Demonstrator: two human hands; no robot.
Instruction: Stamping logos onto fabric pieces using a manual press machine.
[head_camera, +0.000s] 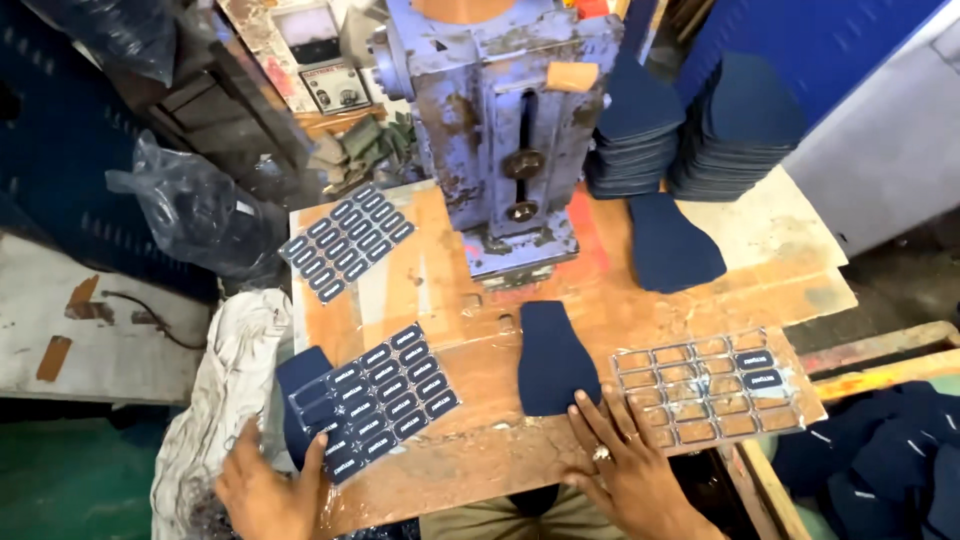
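My right hand (628, 460) rests flat at the table's near edge, its fingertips on the lower end of a dark navy shoe-tongue-shaped piece (552, 358) lying under the blue press (500, 130). My left hand (268, 490) touches the near corner of a clear sheet of small dark labels (385, 395), which partly lies on another navy piece (300, 385). A mostly used label sheet (712, 392) with two labels left sits just right of my right hand.
A third label sheet (346, 240) lies at the back left of the worn wooden table (480, 460). One navy piece (672, 245) lies at right; stacks of navy pieces (690, 130) stand behind. A plastic bag (190, 205) and white cloth (225, 390) hang left.
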